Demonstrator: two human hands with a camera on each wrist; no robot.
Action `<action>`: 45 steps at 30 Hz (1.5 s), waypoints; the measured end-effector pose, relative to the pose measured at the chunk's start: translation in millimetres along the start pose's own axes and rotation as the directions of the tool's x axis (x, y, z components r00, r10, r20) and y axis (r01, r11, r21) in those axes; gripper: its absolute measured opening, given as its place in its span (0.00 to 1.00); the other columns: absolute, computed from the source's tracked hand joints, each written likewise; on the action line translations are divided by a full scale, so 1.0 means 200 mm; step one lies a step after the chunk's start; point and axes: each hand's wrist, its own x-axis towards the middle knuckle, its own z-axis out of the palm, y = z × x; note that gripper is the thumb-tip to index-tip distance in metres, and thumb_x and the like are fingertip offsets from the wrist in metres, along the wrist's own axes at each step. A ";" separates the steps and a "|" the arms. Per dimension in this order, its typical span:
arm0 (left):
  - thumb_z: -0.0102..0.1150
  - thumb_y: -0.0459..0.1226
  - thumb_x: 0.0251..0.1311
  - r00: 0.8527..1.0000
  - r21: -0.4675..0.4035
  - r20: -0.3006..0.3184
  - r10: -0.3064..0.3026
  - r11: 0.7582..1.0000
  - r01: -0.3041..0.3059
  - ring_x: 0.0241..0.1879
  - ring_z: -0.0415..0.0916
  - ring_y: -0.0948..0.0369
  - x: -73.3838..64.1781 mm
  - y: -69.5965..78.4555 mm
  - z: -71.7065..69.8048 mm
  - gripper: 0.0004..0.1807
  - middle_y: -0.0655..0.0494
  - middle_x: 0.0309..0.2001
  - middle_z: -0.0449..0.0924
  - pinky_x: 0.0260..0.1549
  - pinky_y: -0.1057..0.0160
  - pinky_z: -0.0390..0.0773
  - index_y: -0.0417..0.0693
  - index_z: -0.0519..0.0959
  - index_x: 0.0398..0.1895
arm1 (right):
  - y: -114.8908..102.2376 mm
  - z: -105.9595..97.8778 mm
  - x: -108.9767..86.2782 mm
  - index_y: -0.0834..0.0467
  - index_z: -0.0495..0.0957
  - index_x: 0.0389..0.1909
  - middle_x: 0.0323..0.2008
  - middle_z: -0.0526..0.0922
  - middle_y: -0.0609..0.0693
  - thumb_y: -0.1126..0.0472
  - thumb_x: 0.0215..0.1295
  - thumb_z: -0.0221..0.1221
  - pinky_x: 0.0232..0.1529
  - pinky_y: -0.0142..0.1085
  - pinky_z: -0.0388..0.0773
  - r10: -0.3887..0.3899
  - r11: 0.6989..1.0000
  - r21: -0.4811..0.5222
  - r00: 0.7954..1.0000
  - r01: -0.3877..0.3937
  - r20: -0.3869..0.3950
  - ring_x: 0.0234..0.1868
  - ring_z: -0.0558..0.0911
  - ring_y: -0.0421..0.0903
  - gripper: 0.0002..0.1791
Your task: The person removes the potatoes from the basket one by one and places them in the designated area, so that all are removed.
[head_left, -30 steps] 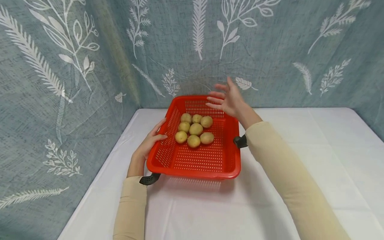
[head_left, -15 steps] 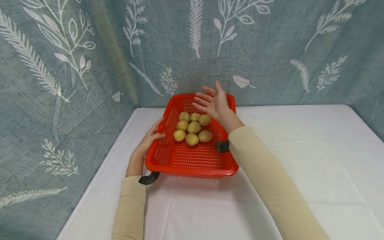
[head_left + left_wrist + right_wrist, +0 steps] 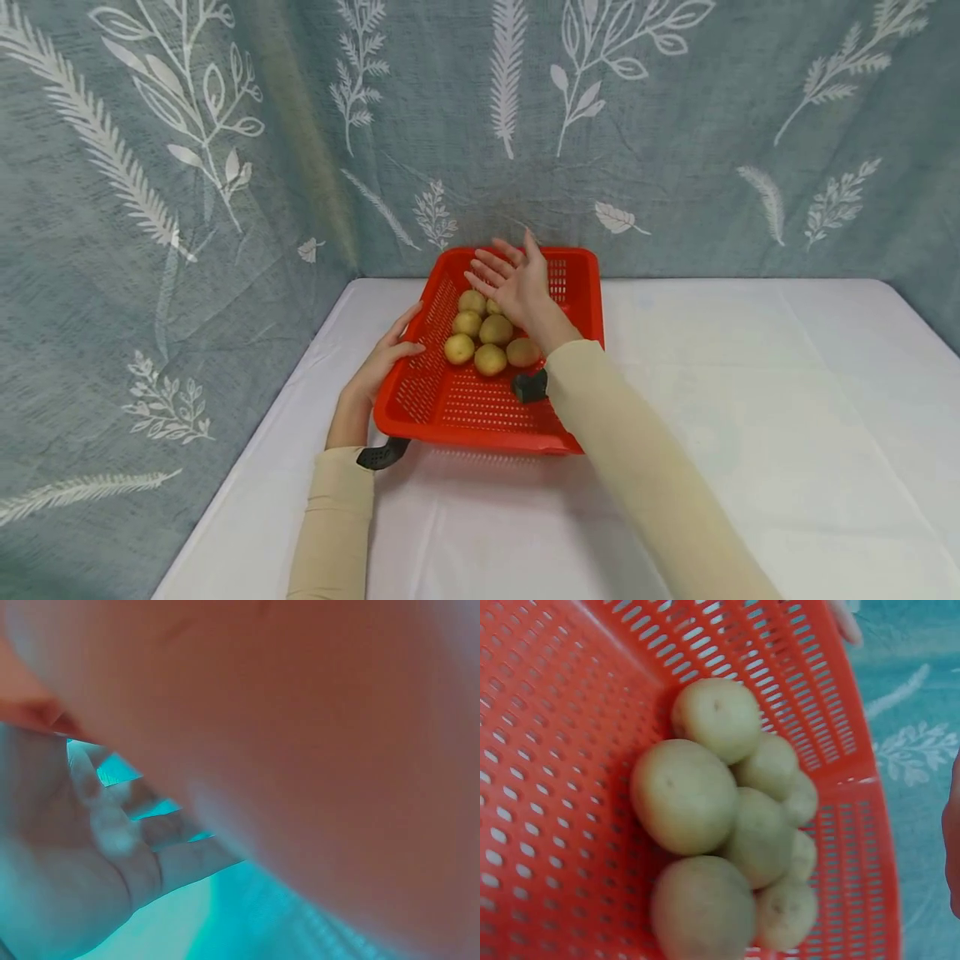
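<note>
A red plastic basket [image 3: 480, 408] with slotted walls and a perforated bottom stands at the back left of the table. Several pale yellow potatoes [image 3: 491, 359] lie grouped in its left and far part. My left hand [image 3: 381, 360] holds the basket's left side, the thumb over the rim; in the left wrist view its fingers [image 3: 195, 862] reach along the basket, partly hidden by a blurred near surface. Over the potatoes hovers my right hand [image 3: 517, 287], fingers spread and holding nothing, hiding some of them. The right wrist view looks down on the potatoes [image 3: 684, 796].
A white cloth [image 3: 750, 400] covers the table. Behind and to the left hangs a blue-green curtain [image 3: 675, 183] with white leaf prints, close to the basket's far rim. Black wrist mounts [image 3: 531, 387] stick out from both sleeves.
My right hand has moved left and lower, from the basket's far right rim to above the potatoes. The left hand keeps its hold, and the potatoes lie as before.
</note>
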 end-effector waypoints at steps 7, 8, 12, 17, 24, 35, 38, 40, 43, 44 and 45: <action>0.40 0.29 0.64 1.000 0.005 0.002 0.006 1.000 -0.006 0.48 0.72 0.53 0.01 0.01 0.01 0.39 0.39 0.69 0.51 0.41 0.60 0.77 0.58 0.43 0.77 | -0.01 -0.07 0.06 0.59 0.63 0.67 0.62 0.68 0.60 0.43 0.72 0.44 0.59 0.49 0.66 -0.034 0.996 0.086 0.998 0.039 -0.061 0.63 0.67 0.56 0.31; 0.40 0.29 0.64 1.000 0.008 -0.002 0.006 1.000 -0.006 0.49 0.72 0.52 0.01 0.02 0.01 0.39 0.39 0.68 0.51 0.41 0.60 0.78 0.58 0.44 0.76 | -0.02 -0.08 0.07 0.59 0.64 0.66 0.61 0.69 0.60 0.44 0.72 0.44 0.58 0.49 0.66 -0.043 0.994 0.100 0.996 0.051 -0.073 0.63 0.66 0.56 0.30; 0.40 0.29 0.64 1.000 0.007 0.003 0.009 1.000 -0.009 0.50 0.71 0.50 0.03 0.03 0.03 0.38 0.39 0.67 0.53 0.42 0.59 0.78 0.59 0.45 0.76 | -0.07 -0.10 0.10 0.59 0.67 0.63 0.59 0.70 0.59 0.46 0.71 0.47 0.58 0.47 0.68 -0.084 0.987 0.128 0.988 0.101 -0.130 0.64 0.66 0.56 0.27; 0.40 0.29 0.64 1.000 -0.005 0.017 0.004 1.000 -0.004 0.52 0.69 0.48 0.04 0.04 0.04 0.38 0.39 0.67 0.53 0.43 0.57 0.77 0.59 0.45 0.76 | -0.10 -0.12 0.11 0.58 0.69 0.62 0.54 0.74 0.57 0.48 0.71 0.48 0.56 0.43 0.70 -0.137 0.979 0.119 0.966 0.166 -0.220 0.56 0.72 0.53 0.25; 0.39 0.29 0.64 1.000 -0.001 0.019 -0.002 1.000 0.002 0.53 0.69 0.47 0.03 0.05 0.03 0.38 0.38 0.68 0.52 0.43 0.56 0.78 0.59 0.45 0.76 | -0.10 -0.14 0.10 0.58 0.70 0.63 0.49 0.76 0.55 0.50 0.71 0.49 0.56 0.40 0.69 -0.215 0.969 0.058 0.931 0.242 -0.294 0.56 0.71 0.51 0.24; 0.40 0.29 0.64 1.000 0.008 -0.008 -0.004 1.000 0.004 0.49 0.71 0.51 0.00 0.01 0.01 0.39 0.38 0.67 0.53 0.41 0.59 0.78 0.58 0.44 0.77 | -0.03 -0.19 0.14 0.56 0.77 0.54 0.35 0.73 0.45 0.57 0.67 0.56 0.38 0.31 0.67 -0.359 0.922 -0.309 0.810 0.232 -0.464 0.26 0.65 0.39 0.16; 0.39 0.29 0.64 1.000 0.002 -0.013 -0.007 1.000 0.007 0.49 0.71 0.51 0.00 0.00 0.01 0.38 0.38 0.67 0.54 0.42 0.58 0.78 0.58 0.44 0.76 | -0.01 -0.21 0.15 0.56 0.77 0.53 0.37 0.74 0.43 0.57 0.66 0.58 0.37 0.28 0.66 -0.396 0.886 -0.422 0.785 0.191 -0.477 0.29 0.68 0.37 0.16; 0.39 0.29 0.64 1.000 0.001 -0.017 -0.010 1.000 0.010 0.49 0.72 0.51 0.00 -0.01 0.01 0.38 0.38 0.66 0.54 0.42 0.58 0.78 0.58 0.45 0.76 | 0.00 -0.23 0.17 0.58 0.77 0.53 0.43 0.75 0.46 0.58 0.65 0.59 0.45 0.28 0.68 -0.395 0.870 -0.473 0.770 0.139 -0.501 0.41 0.72 0.39 0.17; 0.40 0.29 0.64 1.000 -0.002 -0.018 -0.006 1.000 0.006 0.49 0.72 0.51 -0.01 -0.01 0.01 0.38 0.37 0.66 0.54 0.42 0.58 0.78 0.58 0.45 0.76 | 0.02 -0.25 0.20 0.59 0.74 0.54 0.54 0.73 0.50 0.57 0.67 0.57 0.55 0.34 0.67 -0.364 0.851 -0.524 0.768 0.043 -0.528 0.55 0.71 0.45 0.17; 0.40 0.29 0.64 1.000 -0.001 -0.017 -0.004 1.000 0.004 0.49 0.72 0.51 -0.01 -0.01 0.01 0.39 0.37 0.66 0.54 0.42 0.59 0.78 0.58 0.44 0.76 | 0.03 -0.26 0.21 0.60 0.74 0.54 0.55 0.73 0.52 0.57 0.67 0.57 0.57 0.35 0.66 -0.361 0.840 -0.542 0.765 0.018 -0.533 0.57 0.71 0.47 0.17; 0.40 0.29 0.64 1.000 -0.002 -0.015 -0.002 1.000 0.002 0.49 0.72 0.51 -0.01 0.00 0.01 0.39 0.37 0.66 0.54 0.41 0.59 0.78 0.58 0.44 0.76 | 0.04 -0.31 0.27 0.59 0.76 0.50 0.52 0.75 0.51 0.57 0.64 0.60 0.54 0.34 0.68 -0.376 0.835 -0.549 0.762 0.033 -0.527 0.54 0.73 0.46 0.16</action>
